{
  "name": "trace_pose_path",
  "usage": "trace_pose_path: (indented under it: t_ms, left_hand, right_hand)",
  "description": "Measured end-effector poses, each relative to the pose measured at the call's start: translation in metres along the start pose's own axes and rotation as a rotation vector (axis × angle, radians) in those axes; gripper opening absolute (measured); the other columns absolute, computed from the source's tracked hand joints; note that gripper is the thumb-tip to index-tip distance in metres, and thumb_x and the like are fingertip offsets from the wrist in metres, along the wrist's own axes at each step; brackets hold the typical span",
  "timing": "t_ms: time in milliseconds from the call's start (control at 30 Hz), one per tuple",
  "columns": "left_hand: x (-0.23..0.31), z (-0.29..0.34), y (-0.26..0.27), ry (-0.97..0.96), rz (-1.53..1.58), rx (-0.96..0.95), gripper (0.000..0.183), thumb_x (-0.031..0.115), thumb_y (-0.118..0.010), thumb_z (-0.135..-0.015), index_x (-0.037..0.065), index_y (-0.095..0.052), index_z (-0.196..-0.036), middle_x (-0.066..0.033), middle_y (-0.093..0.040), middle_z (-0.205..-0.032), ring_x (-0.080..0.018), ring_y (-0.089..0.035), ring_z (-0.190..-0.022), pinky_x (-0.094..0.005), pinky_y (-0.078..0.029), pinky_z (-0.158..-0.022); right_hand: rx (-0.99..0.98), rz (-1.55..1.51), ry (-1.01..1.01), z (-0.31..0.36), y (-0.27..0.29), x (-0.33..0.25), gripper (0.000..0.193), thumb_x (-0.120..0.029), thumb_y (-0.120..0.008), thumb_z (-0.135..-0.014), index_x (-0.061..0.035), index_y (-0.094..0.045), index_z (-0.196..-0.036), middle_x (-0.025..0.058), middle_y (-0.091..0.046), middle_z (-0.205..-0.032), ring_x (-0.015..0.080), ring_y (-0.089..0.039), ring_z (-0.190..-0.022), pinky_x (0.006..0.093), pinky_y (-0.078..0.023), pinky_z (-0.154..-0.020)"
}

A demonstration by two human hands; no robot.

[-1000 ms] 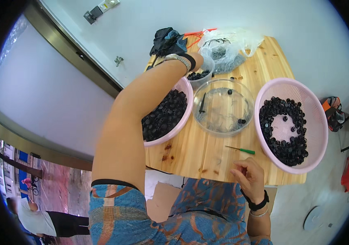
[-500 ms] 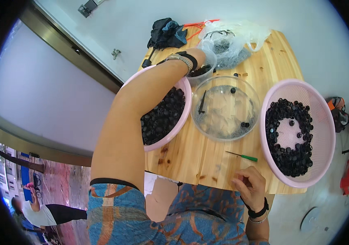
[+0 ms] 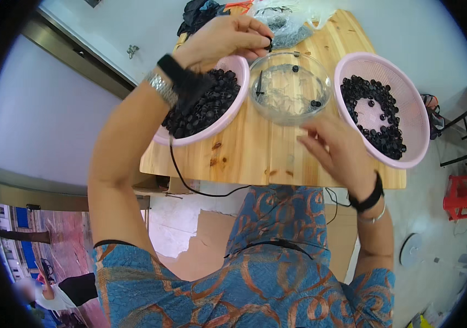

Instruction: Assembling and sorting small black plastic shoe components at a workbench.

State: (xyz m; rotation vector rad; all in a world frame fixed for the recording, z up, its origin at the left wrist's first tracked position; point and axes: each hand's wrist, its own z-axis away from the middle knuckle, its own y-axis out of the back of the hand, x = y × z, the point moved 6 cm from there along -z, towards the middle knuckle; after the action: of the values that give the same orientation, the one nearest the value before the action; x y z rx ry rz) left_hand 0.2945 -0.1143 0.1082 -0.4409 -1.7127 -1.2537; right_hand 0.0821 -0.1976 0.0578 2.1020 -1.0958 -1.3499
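Nearest, across the lower centre of the frame, spreads the wearer's blue, brown-patterned clothing (image 3: 277,290), and above it a black cable (image 3: 217,195) hangs in a curve below the front edge of the wooden table (image 3: 244,158). Right of centre, the right hand (image 3: 338,150) is over the front part of the table, slightly blurred, its fingers loosely bent and a gap showing between thumb and forefinger; whether the palm hides anything cannot be told. At the right of the frame stands a pink basket (image 3: 408,109) with small black parts (image 3: 389,143) lying in a rough ring around its floor. Left of centre, a second pink basket (image 3: 200,140) holds a denser heap of similar parts, partly covered by the left forearm. Between the two baskets sits a round clear container (image 3: 277,101) with a few loose black parts and a thin dark pointed object (image 3: 259,85) at its left side. Farther up, the left hand (image 3: 230,41) pinches a small black piece (image 3: 268,45) at its fingertips, near the container's far-left rim. Beyond, at the top edge, are a clear plastic bag (image 3: 318,16) and a dark fabric bundle (image 3: 196,16).
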Motion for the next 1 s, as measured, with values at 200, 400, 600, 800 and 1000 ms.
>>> trace_pose_path:
  t_ms: [200, 400, 600, 800, 1000]
  left_hand:
    - [-0.010, 0.069, -0.020, 0.107, 0.800, 0.013, 0.017, 0.008, -0.052, -0.088, -0.001, -0.054, -0.103, -0.0096, -0.061, -0.094, -0.0154, -0.061, -0.085, -0.0237, -0.052, -0.078]
    - [-0.026, 0.090, -0.013, 0.064, 0.832, 0.084, 0.018, 0.008, -0.051, -0.089, -0.001, -0.055, -0.104, -0.0069, -0.060, -0.096, -0.0125, -0.061, -0.086, -0.0214, -0.051, -0.078]
    - [-0.006, 0.085, -0.011, 0.024, 0.789, 0.032, 0.018, 0.008, -0.051, -0.089, -0.001, -0.053, -0.104, -0.0090, -0.060, -0.095, -0.0157, -0.062, -0.085, -0.0244, -0.052, -0.078]
    - [-0.009, 0.048, -0.005, 0.048, 0.720, 0.100, 0.018, 0.010, -0.055, -0.087, -0.003, -0.053, -0.100, -0.0087, -0.061, -0.093, -0.0144, -0.062, -0.081, -0.0219, -0.051, -0.073]
    - [-0.004, -0.002, -0.037, -0.152, -0.236, 0.024, 0.023, 0.007, -0.062, -0.077, -0.003, -0.058, -0.098, -0.0079, -0.062, -0.090, -0.0115, -0.060, -0.075, -0.0239, -0.050, -0.065]
  right_hand:
    - [-0.106, -0.016, -0.023, -0.068, -0.010, -0.005, 0.021, -0.018, -0.063, -0.077, -0.0026, -0.061, -0.091, 0.0081, -0.058, -0.071, 0.0182, -0.056, -0.062, 0.0298, -0.045, -0.059]
    - [0.002, -0.411, -0.099, -0.090, -0.020, -0.041, 0.027, -0.019, -0.066, -0.078, 0.0027, -0.062, -0.093, 0.0041, -0.061, -0.075, 0.0093, -0.055, -0.067, 0.0227, -0.044, -0.059]
    - [-0.019, -0.455, -0.134, -0.099, -0.022, -0.034, 0.017, -0.015, -0.062, -0.082, 0.0011, -0.061, -0.086, 0.0018, -0.056, -0.065, 0.0079, -0.052, -0.058, 0.0209, -0.043, -0.053]
    - [0.192, -0.903, -0.391, -0.085, -0.007, 0.004, 0.016, -0.015, -0.061, -0.083, 0.0006, -0.059, -0.086, 0.0021, -0.058, -0.071, 0.0070, -0.053, -0.060, 0.0199, -0.047, -0.054]
    - [0.141, -0.744, -0.390, -0.071, 0.010, 0.027, 0.017, -0.014, -0.063, -0.081, 0.0005, -0.058, -0.089, 0.0024, -0.059, -0.073, 0.0070, -0.055, -0.062, 0.0197, -0.047, -0.056]
